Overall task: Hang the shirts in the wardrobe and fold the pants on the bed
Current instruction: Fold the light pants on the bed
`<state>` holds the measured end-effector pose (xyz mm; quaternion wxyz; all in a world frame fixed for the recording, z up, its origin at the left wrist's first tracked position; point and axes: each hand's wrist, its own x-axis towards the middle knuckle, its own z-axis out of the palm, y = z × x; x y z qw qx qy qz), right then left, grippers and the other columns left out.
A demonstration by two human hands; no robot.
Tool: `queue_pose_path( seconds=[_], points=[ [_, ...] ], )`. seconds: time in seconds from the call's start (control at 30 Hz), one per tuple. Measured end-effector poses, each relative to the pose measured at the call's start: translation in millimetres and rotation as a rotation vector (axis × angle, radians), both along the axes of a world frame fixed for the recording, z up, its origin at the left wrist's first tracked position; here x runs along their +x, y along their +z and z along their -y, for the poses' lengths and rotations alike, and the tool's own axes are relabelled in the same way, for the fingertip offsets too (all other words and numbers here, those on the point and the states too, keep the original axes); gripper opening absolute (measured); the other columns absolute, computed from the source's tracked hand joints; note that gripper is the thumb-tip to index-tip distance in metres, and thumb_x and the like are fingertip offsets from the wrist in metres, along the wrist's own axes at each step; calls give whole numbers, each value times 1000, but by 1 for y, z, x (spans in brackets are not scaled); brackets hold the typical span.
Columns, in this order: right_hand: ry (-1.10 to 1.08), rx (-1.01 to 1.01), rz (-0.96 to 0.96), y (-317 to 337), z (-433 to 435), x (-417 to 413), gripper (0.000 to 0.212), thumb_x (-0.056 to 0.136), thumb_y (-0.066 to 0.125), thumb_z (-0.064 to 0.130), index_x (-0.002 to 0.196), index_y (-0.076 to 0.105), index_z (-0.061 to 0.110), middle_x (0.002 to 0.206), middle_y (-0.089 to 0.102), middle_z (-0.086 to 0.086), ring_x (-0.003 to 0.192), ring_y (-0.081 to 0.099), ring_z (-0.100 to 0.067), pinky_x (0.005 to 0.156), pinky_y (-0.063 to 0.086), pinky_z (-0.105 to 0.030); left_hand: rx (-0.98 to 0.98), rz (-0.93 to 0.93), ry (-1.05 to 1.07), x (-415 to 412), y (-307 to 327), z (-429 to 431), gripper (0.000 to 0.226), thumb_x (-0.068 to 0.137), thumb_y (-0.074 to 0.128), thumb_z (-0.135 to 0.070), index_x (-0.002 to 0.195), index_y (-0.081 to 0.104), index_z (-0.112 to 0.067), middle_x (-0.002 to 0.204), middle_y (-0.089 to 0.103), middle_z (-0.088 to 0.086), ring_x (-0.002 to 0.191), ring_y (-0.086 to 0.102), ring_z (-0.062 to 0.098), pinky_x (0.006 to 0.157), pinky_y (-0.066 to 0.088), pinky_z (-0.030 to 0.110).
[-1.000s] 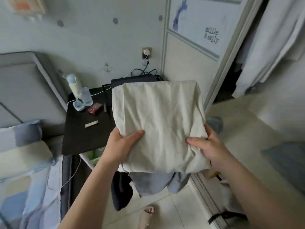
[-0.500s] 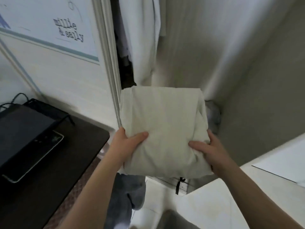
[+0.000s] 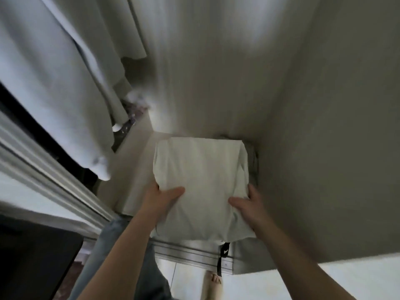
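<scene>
Head view shows the folded cream pants (image 3: 201,180) held low inside the wardrobe (image 3: 324,148), over its floor and close to the right wall. The left hand (image 3: 160,202) and right hand (image 3: 249,206) each grasp a near corner, thumbs on top and fingers underneath. White garments (image 3: 65,94) hang to the left.
</scene>
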<state>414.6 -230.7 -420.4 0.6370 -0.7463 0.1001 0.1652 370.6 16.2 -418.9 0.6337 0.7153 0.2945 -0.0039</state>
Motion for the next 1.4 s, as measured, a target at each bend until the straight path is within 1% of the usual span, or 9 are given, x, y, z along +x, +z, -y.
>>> queue_pose_path(
  seconds=[0.1,0.27,0.4,0.5,0.7,0.83,0.97,1.13,1.4],
  points=[
    [-16,-18,29,-18,-9,43,33,75,74,8,94,60,31,96,65,18,85,62,2,56,46,-10,44,-9,25,34,-13,1,66,74,88,-29,133,60,-17,113,70,-2,86,65,10,72,53,24],
    [-163,-55,35,-48,-11,89,43,82,65,-7,88,62,35,90,66,21,74,62,11,61,47,-10,40,-51,-1,98,-41,1,84,55,86,-43,131,62,-17,112,70,-3,96,67,14,79,53,30],
    [-298,-110,4,-74,-13,123,43,83,62,-3,96,65,38,92,68,22,83,64,2,62,47,-9,44,-46,-77,160,-81,6,73,67,92,-29,131,63,-13,112,71,-4,101,68,18,78,53,25],
    [-408,-265,1,-96,-9,165,38,81,61,5,112,69,23,98,72,-2,91,67,-27,73,54,-31,45,-25,-155,215,-117,15,56,77,86,-17,129,64,-15,101,68,-13,95,67,13,65,47,11],
    [-479,-440,-12,-134,9,248,43,84,53,6,124,61,20,107,68,-8,105,63,-34,80,48,-35,30,-47,-265,317,-164,44,62,80,82,-15,136,57,-10,120,66,4,104,61,20,85,49,30],
    [-282,-763,-73,-165,11,281,71,95,59,19,157,25,24,156,32,-10,143,30,-32,114,28,-41,447,-102,-223,342,-192,60,84,82,77,-28,153,34,-15,150,46,13,135,44,35,109,39,46],
    [32,-1100,136,-205,7,285,65,101,46,40,157,13,42,167,-1,4,153,5,-26,119,16,-52,925,252,-443,339,-221,79,72,93,60,-41,157,30,-29,165,24,8,149,26,34,117,29,51],
    [152,-1196,110,-255,11,304,60,100,18,59,155,-4,48,167,-13,7,155,-6,-27,121,14,-57,999,138,-721,354,-277,83,64,102,29,-59,159,4,-45,170,-9,-5,156,-6,26,123,15,54],
    [145,-1320,137,-307,11,333,62,100,10,57,156,-11,44,167,-17,1,154,-9,-31,122,4,-55,1082,205,-662,383,-325,91,63,103,29,-56,160,7,-41,170,-1,-1,156,0,31,121,17,55]
  ],
)
